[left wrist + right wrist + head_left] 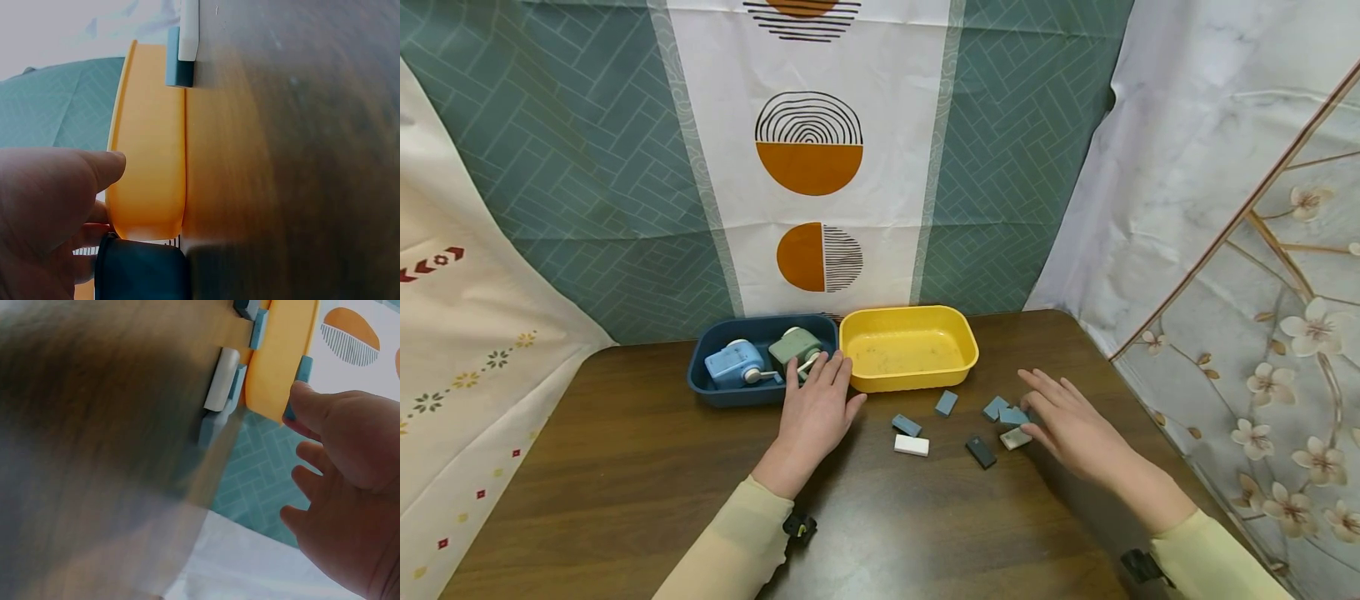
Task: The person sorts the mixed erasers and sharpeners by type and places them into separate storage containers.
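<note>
Together in navy tray [737,398]: two gadgets [730,363]

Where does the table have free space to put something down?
The table is bare left of the left forearm, in front of the navy tray, and between the forearms, nearer than the dark block. Crowded: the blocks beside the right hand, and inside the navy tray.

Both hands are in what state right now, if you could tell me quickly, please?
Left hand: open, holding nothing.
Right hand: closed, pinching a blue block between thumb and finger.
</note>
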{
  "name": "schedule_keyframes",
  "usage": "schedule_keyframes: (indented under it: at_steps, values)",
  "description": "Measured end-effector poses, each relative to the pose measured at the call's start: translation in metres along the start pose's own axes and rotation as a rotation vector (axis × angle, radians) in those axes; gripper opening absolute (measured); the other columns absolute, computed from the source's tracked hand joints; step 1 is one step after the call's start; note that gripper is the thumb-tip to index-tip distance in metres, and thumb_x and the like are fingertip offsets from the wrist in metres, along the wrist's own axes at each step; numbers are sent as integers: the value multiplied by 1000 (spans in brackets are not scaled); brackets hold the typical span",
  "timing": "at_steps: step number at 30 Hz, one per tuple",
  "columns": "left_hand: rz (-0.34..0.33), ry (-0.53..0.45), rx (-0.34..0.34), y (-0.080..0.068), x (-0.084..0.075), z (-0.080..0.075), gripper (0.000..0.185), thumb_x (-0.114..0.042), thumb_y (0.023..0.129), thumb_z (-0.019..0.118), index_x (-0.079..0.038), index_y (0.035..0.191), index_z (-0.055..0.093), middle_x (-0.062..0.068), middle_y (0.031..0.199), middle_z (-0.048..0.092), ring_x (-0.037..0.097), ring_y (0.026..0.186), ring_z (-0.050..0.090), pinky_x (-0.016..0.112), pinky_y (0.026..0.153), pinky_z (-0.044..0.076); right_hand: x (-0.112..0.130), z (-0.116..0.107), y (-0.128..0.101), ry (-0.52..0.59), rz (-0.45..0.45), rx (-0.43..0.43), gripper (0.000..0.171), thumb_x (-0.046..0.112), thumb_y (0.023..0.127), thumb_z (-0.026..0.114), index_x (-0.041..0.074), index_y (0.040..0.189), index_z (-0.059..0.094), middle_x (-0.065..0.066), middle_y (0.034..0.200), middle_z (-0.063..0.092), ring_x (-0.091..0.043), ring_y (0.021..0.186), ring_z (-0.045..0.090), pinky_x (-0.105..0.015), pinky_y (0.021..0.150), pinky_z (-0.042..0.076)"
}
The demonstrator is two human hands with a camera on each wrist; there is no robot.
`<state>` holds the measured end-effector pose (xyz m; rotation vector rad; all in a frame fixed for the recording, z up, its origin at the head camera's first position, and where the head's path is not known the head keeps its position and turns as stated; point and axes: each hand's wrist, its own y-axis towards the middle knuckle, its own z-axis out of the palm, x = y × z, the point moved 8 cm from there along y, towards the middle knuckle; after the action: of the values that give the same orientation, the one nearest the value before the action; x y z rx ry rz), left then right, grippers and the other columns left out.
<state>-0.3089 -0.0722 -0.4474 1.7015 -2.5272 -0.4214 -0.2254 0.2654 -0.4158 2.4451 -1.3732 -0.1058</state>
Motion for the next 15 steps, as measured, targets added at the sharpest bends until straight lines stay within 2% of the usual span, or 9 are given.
schedule_keyframes:
  at_steps: [6,15]
  values:
    - [-2,2,8,0,0,1,71,-49,110,67,-6,165,51,15,171,47,39,160,40,75,129,12,4,2,13,30,39,32,23,13,100,83,8,114,65,-24,167,48,-50,156,41,-74,122,31]
    - [-6,-5,7,0,-1,0,71,-49,111,66,-6,165,51,15,171,47,39,160,40,76,129,11,13,4,31,42,32,43,20,14,104,79,7,114,64,-28,168,44,-50,158,37,-71,125,29]
